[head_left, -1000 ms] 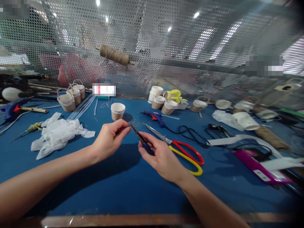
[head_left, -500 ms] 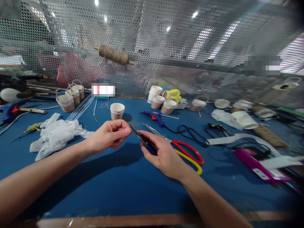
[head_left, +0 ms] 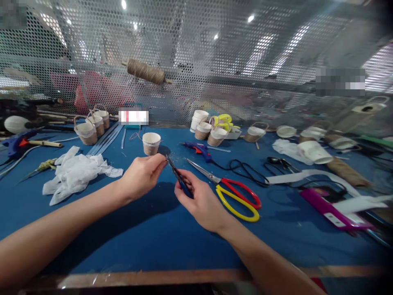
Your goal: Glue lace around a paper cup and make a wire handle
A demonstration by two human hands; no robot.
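Note:
My right hand [head_left: 201, 200] grips a small pair of dark snips [head_left: 178, 177] with a blue handle, blades pointing up and left. My left hand [head_left: 141, 176] is pinched at the snips' tip, fingertips together on something too small to make out. Both hands hover over the blue table mat [head_left: 159, 233] near the middle. A large pair of scissors [head_left: 233, 190] with red and yellow handles lies just right of my right hand. A small paper cup [head_left: 151, 143] stands just beyond my left hand.
Crumpled white cloth [head_left: 76, 172] lies at left. Blue glue guns sit at far left [head_left: 16, 141] and centre back [head_left: 198, 149]. Small baskets [head_left: 87, 131], cups [head_left: 208, 131], black cords [head_left: 245, 170], a magenta tool [head_left: 334, 211] and a twine spool [head_left: 145, 71] on the mesh screen surround the area.
Both hands shifted slightly left and farther from me with the snips. The left fingers stay pinched at the blade tip. The view tilted a little.

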